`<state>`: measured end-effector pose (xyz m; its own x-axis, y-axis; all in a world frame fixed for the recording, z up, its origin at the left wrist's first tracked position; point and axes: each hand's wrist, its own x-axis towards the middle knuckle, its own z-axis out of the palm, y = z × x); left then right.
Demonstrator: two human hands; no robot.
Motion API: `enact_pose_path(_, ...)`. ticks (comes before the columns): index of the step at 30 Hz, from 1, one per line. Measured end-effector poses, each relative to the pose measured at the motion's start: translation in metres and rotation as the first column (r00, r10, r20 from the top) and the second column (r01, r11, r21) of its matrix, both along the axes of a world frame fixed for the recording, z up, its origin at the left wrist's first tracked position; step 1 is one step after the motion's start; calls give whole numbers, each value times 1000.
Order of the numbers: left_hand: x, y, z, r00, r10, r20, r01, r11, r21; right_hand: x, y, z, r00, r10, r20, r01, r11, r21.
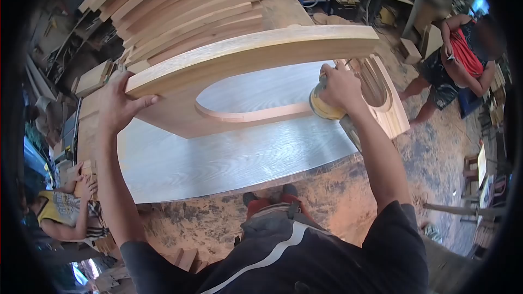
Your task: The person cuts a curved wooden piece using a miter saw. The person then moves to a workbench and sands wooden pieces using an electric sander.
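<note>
A large curved wooden frame (234,57) with a rounded opening stands tilted on a grey, wood-grained board (218,158). My left hand (121,100) grips its left end, thumb on the near face and fingers over the edge. On the right, my right hand (342,88) is closed around a yellow round power tool that looks like a sander (326,108). The tool sits beside the right end of the opening; whether it touches the wood cannot be made out.
Curved wooden pieces (185,16) are stacked behind. Another wooden part with a rounded cutout (389,100) lies at the right. One person (463,60) stands at the right, another (65,207) is at the left. Sawdust covers the floor (348,196).
</note>
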<state>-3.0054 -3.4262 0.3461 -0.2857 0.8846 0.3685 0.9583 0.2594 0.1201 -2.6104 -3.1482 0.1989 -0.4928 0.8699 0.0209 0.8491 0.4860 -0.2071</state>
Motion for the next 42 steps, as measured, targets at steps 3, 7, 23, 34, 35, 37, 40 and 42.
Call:
enact_pose_path(3, 6, -1, -2, 999, 27, 46, -26, 999, -38, -9, -15, -5, 997, 66, 38, -66, 998, -11)
enact_pose_path(7, 7, -6, -1, 998, 67, 0, -67, 997, -47, -55, -43, -1, 985, 169, 37, -167, 985, -47)
enact_pose_path(23, -4, -8, -6, 999, 15, -51, -17, 999, -35, -162, -93, 9, 982, 166, 95, -153, 979, -134)
enact_pose_path(34, -12, -6, -7, 999, 6, -52, -7, 1000, -17, -157, -100, 10, 990, 90, 106, -77, 989, -124)
enact_pose_path(35, -10, -7, -5, 997, 4, -77, -6, 1000, -24, -162, -100, 7, 983, 158, 90, -145, 979, -141)
enact_pose_path(37, -9, -5, -6, 995, 2, -103, -6, 999, -43, -165, -101, 10, 971, 228, 70, -214, 963, -166)
enact_pose_path(40, -11, -4, -12, 995, 5, -95, -5, 1000, -2, -158, -102, 8, 969, 247, 8, -240, 949, -204)
enact_pose_path(42, -11, -5, -13, 996, -6, -92, 7, 1000, 12, -153, -99, 7, 967, 240, 89, -228, 965, -130)
